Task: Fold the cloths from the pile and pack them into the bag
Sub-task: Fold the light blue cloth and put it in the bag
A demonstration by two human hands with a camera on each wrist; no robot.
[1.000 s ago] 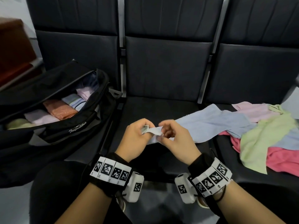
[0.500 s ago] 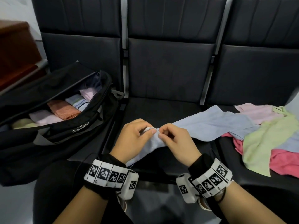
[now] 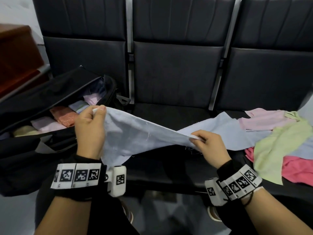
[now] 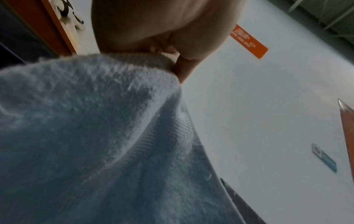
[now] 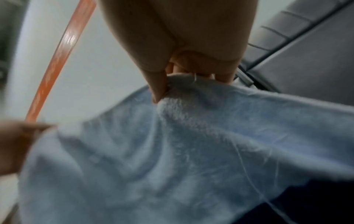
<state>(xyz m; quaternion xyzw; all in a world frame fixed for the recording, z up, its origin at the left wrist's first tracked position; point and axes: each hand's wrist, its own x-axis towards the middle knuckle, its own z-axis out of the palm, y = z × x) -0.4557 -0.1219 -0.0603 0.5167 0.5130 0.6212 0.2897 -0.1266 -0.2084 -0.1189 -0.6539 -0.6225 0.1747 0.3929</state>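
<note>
A light blue cloth (image 3: 135,133) is stretched between my hands above the middle seat. My left hand (image 3: 91,126) pinches one edge, raised in front of the bag. My right hand (image 3: 207,144) pinches the edge farther right and lower. The cloth's far end trails onto the pile of cloths (image 3: 279,141) on the right seat. The black bag (image 3: 50,116) lies open on the left seat with folded cloths (image 3: 64,117) inside. In the left wrist view the cloth (image 4: 95,136) hangs from the pinching fingers (image 4: 180,71). The right wrist view shows the cloth (image 5: 191,144) under the thumb and fingers (image 5: 159,84).
Three dark seats (image 3: 169,73) with upright backs stand ahead. A brown wooden piece of furniture (image 3: 15,56) is at the far left. The pile holds pink, green and red cloths. My dark-clad knees are below the seat edge.
My hands, which pinched the cloth close together, have drawn apart: the left went up and left, the right went right. The cloth now spreads out between them.
</note>
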